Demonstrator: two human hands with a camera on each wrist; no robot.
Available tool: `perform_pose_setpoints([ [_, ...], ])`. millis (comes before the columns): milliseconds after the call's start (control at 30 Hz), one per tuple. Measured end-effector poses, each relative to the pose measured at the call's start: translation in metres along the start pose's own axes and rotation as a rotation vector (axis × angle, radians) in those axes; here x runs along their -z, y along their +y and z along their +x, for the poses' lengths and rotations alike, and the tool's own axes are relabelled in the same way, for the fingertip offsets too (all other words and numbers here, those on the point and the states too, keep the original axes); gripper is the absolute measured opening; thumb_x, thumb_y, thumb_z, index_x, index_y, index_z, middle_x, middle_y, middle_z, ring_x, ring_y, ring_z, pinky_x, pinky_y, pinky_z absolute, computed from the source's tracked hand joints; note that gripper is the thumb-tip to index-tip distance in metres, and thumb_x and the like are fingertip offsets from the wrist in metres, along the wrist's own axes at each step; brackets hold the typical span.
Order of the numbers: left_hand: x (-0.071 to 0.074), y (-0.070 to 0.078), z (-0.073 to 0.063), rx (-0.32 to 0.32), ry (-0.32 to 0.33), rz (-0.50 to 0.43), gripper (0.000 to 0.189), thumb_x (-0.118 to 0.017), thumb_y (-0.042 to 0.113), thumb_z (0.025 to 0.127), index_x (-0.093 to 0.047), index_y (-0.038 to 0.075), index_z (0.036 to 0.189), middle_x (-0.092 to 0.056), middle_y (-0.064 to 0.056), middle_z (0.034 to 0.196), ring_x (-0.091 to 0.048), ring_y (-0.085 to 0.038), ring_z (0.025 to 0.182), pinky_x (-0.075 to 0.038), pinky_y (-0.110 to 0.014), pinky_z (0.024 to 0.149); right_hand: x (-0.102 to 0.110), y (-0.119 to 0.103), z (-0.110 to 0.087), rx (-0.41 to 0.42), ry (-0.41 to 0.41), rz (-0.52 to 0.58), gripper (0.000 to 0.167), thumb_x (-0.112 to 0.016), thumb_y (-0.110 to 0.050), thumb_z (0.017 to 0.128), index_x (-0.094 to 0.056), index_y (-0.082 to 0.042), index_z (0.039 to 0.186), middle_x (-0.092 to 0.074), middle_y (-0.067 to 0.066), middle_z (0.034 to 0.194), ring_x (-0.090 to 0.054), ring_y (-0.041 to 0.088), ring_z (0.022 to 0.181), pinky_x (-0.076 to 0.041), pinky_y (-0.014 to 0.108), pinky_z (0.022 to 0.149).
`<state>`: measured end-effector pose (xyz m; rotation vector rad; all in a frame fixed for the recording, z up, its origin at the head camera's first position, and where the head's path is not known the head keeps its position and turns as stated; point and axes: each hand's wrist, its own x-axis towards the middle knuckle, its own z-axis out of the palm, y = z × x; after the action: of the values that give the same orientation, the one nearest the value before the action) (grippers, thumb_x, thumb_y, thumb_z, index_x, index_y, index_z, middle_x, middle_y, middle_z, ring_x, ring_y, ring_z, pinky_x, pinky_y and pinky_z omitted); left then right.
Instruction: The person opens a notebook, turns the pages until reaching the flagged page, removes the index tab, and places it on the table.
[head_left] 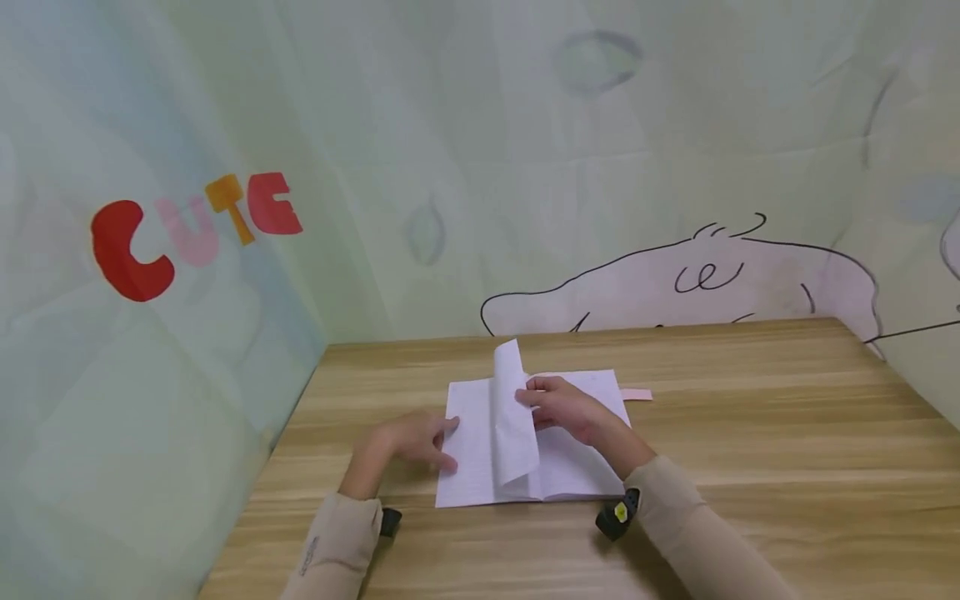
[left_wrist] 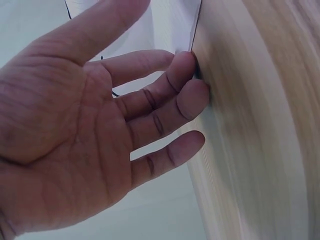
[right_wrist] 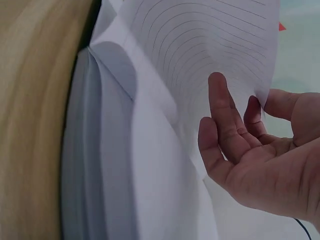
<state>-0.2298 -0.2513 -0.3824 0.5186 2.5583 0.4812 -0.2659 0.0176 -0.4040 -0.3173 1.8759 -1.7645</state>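
Observation:
An open notebook point(head_left: 469, 442) with white lined pages lies on the wooden table. One page point(head_left: 513, 433) stands raised near the spine and curls over toward the left. My right hand point(head_left: 564, 408) pinches the edge of that page between thumb and forefinger; in the right wrist view the lined page point(right_wrist: 200, 45) bows behind the fingers. At the notebook's left edge is my left hand point(head_left: 420, 437), thumb and forefinger on the left page. Its other fingers point(left_wrist: 192, 97) reach the table beside the notebook, loosely bent, with nothing in the palm.
A pink ribbon or tab point(head_left: 637, 394) sticks out from the notebook's right side. The wooden table point(head_left: 765, 417) stretches out around it, its back edge against a printed cloth backdrop point(head_left: 450, 167). Dark wrist devices point(head_left: 618, 515) sit at both cuffs.

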Motion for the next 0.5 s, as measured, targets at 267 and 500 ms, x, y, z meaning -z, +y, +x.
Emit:
perform_pose_setpoints([
  [267,0.0,0.002,-0.002,0.041,0.011,-0.011,0.074,-0.081,0.024,0.085,-0.048,-0.003,0.145,-0.051,-0.001,0.077,-0.045,-0.014,0.071,-0.036,-0.028,0.065,-0.023,0.006,0.012,0.002,-0.032,-0.078,0.016,-0.058,-0.017,0.101,-0.06,-0.004,0.091,-0.065,0.001,0.081,-0.065,0.015,0.076,-0.051,0.03,0.074],
  [500,-0.002,0.004,0.002,-0.011,0.016,0.011,0.052,-0.078,0.024,0.088,-0.059,-0.002,0.13,-0.051,-0.002,0.076,-0.047,-0.015,0.07,-0.037,-0.031,0.065,-0.037,0.008,0.02,-0.007,-0.017,-0.164,0.024,-0.058,-0.018,0.101,-0.054,-0.007,0.08,-0.066,0.005,0.069,-0.064,0.014,0.066,-0.041,0.025,0.06],
])
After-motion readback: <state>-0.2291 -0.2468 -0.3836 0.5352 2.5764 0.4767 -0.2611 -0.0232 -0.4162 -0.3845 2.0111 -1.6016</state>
